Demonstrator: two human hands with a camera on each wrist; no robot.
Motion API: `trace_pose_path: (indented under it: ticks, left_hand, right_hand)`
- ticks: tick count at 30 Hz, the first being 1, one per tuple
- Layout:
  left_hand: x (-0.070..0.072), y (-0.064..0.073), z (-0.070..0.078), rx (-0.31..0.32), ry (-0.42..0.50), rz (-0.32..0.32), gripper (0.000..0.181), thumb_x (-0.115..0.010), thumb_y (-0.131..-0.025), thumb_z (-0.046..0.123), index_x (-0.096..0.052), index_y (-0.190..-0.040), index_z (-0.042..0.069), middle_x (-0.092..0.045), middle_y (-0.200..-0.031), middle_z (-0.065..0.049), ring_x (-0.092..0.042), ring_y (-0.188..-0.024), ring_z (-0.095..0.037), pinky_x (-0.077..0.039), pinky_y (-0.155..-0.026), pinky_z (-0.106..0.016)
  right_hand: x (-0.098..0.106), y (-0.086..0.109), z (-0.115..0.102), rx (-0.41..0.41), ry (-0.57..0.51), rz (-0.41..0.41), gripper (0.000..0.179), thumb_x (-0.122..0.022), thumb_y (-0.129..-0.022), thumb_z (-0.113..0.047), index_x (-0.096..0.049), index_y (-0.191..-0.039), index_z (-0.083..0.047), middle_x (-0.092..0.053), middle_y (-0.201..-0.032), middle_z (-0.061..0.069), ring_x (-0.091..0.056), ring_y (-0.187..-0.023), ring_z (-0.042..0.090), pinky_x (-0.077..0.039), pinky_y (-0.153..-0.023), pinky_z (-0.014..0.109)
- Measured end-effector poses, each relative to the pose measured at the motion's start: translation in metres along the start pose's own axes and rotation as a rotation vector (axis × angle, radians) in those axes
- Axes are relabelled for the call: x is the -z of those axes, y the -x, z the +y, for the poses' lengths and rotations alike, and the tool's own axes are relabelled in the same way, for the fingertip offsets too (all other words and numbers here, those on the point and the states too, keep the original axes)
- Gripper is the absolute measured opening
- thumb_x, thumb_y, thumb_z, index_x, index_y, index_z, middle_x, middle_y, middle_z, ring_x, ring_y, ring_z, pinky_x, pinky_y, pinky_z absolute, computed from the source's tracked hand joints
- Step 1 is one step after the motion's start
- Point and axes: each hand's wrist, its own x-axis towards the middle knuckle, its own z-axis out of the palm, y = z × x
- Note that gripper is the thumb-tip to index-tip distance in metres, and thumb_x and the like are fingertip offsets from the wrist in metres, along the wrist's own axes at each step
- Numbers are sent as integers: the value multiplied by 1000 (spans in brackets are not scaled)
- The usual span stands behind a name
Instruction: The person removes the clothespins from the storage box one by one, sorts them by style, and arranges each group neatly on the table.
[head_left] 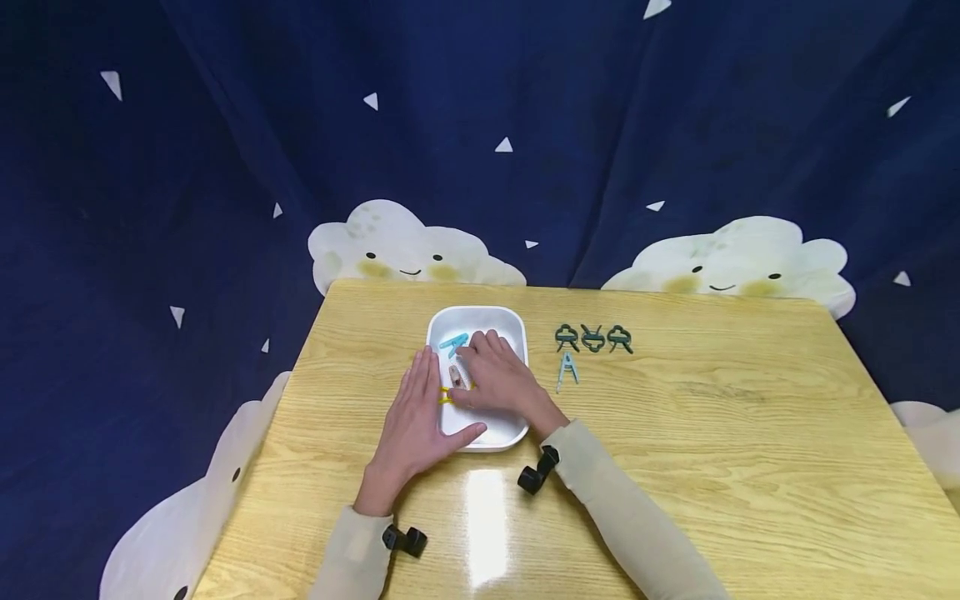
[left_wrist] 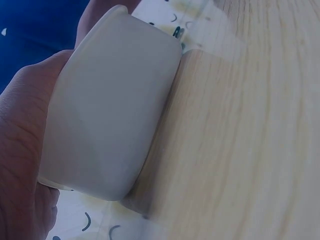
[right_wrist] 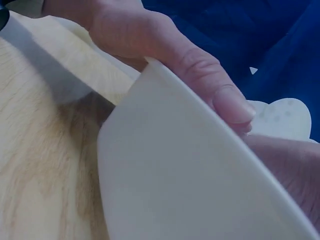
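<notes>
Beige clip [head_left: 457, 377] is the one to watch: inside the white tray [head_left: 501, 427], left of the right hand [head_left: 497, 372], in the gap between its index finger and thumb. Long axis runs mostly near-to-far, far end leaning slightly left, so I'd judge the finger-thumb gap lines up with its length, not its width. Right hand is nearer; fingers bent down over the tray, thumb apart, tips partly hidden, can't tell whether they pinch anything. Yellow clip [head_left: 446, 395] sits just beside that thumb, partly covered; light-blue clip [head_left: 454, 342] lies beyond, slanted up to the right. Left hand [head_left: 415, 417] lies along the tray's left wall, fingers straight and together, thumb spread over the near end. Right of the tray, on the surface [head_left: 712, 467]: three dark green clips [head_left: 593, 338] in a row, second light-blue clip [head_left: 567, 367] nearer.
</notes>
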Motion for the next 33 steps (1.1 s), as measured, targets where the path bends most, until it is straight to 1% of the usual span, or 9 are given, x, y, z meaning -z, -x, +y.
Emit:
trace_pose_path:
  ticks: [3,5,8,11,13,16,24,29,33]
  left_hand:
    - [1,0,-1,4,-3,-7,131,-53,-84,88,-7,-165,-3,-4,-175,-18,-4,-162,-32,-11,-131,-43]
    - [0,0,-1,4,-1,-11,131,-53,-84,88,-6,-165,-2,-3,-175,-18,-3,-162,-31,-10,-131,-43]
    - [-1,0,-1,1,1,-5,130,-54,-84,87,-7,-165,-3,-4,-175,-18,-3,-162,-30,-10,-132,-42]
    - [-2,-1,-2,-5,-5,7,130,-54,-84,87,-10,-165,-4,-6,-175,-18,-6,-162,-32,-11,-131,-43]
    - [-2,-1,-2,-7,-7,12,129,-54,-84,87,-11,-165,-4,-6,-175,-19,-8,-162,-33,-12,-131,-43]
    - [-1,-1,-1,-5,-5,11,130,-54,-84,88,-10,-165,-4,-6,-175,-19,-9,-162,-34,-12,-131,-44]
    - [-1,-1,-1,-1,-6,12,131,-54,-83,88,-9,-165,-4,-7,-174,-20,-8,-162,-33,-15,-131,-46]
    - [0,-1,0,5,3,9,132,-55,-83,87,-8,-165,-4,-6,-175,-19,-7,-162,-32,-16,-131,-46]
    - [0,-2,0,15,1,-10,132,-53,-83,89,-6,-166,-2,-3,-175,-18,-3,-162,-29,-14,-131,-44]
  right_hand:
    - [2,-1,-1,-2,-31,-19,66,-62,-89,-62,-67,-130,-10,-51,-115,5,-41,-103,22,-41,-92,37]
    - [3,0,0,-14,-45,-14,60,-61,-90,-58,-69,-124,-10,-50,-113,5,-40,-101,23,-41,-90,36]
    - [2,0,0,-23,-58,8,43,-62,-92,-52,-72,-107,-13,-49,-106,3,-39,-98,22,-39,-86,35]
    - [0,-1,1,-12,-37,25,28,-66,-95,-45,-67,-84,-19,-47,-98,0,-38,-94,22,-37,-84,34]
    - [-1,-1,1,1,-15,27,27,-67,-96,-38,-63,-76,-20,-46,-94,0,-38,-92,22,-37,-83,35]
    - [-1,-2,1,11,21,29,28,-67,-97,-27,-60,-71,-19,-45,-91,1,-38,-90,23,-37,-81,37]
    - [-1,-3,0,-21,111,40,33,-62,-102,-24,-62,-71,-12,-50,-91,6,-41,-91,27,-41,-83,40]
    - [-2,-4,-1,-59,146,60,26,-64,-103,-28,-68,-86,-8,-52,-94,9,-44,-94,28,-43,-85,41]
    - [-2,-4,-1,-71,109,98,20,-66,-101,-26,-68,-109,-7,-53,-100,10,-45,-97,28,-44,-84,40]
